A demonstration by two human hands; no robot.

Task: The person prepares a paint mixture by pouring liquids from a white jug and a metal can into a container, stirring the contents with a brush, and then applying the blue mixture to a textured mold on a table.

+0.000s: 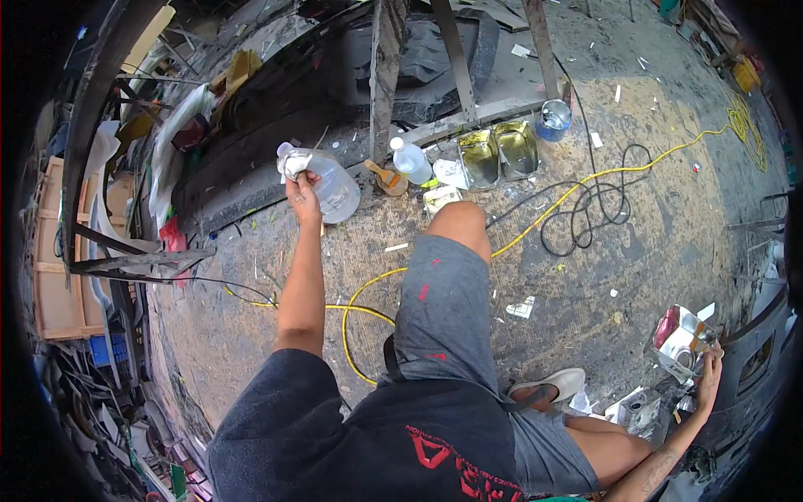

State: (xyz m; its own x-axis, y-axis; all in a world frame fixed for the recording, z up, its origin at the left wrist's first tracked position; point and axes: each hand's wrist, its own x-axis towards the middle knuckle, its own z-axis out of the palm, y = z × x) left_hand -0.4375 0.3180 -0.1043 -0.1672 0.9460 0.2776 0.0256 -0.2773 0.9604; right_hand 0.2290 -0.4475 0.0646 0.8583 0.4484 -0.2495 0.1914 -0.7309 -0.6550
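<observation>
My left hand (304,199) is closed near the neck of a large clear plastic jug (339,191), with crumpled whitish material around its top. The jug is tilted, and its base is close to the floor. Far to the right, my right hand (708,383) grips the edge of a shiny rectangular metal can (682,343) with a reddish side. Just right of the jug, a wide paintbrush (386,178) with a wooden handle lies beside a translucent white bottle (410,159).
Two open metal trays (517,151) with yellow-green residue stand by a blue round can (554,121). A yellow cable (535,219) and a tangled black cable (577,222) cross the stained floor. Dark metal frame posts (386,75) rise at the back. Paper scraps (520,308) lie about.
</observation>
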